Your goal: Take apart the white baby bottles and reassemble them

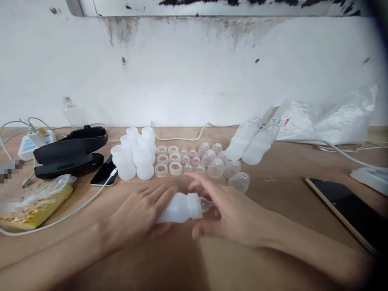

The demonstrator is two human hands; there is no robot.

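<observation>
A white plastic baby bottle [178,208] with a collar and a clear teat lies on its side on the wooden table [273,182]. My left hand [139,216] holds its body, fingers wrapped loosely around it. My right hand [224,210] is at the teat end, fingers curled around the collar. Behind them stand several empty white bottles [135,159], rows of white rings [168,159], small clear teats [191,159] and clear dome caps [222,165].
Two finished bottles [251,143] lie at the back right by white plastic bags [327,117]. A black device [71,151], a phone [104,171] on a white cable, and a yellow packet [36,206] are at the left. A dark tablet [348,210] lies at the right.
</observation>
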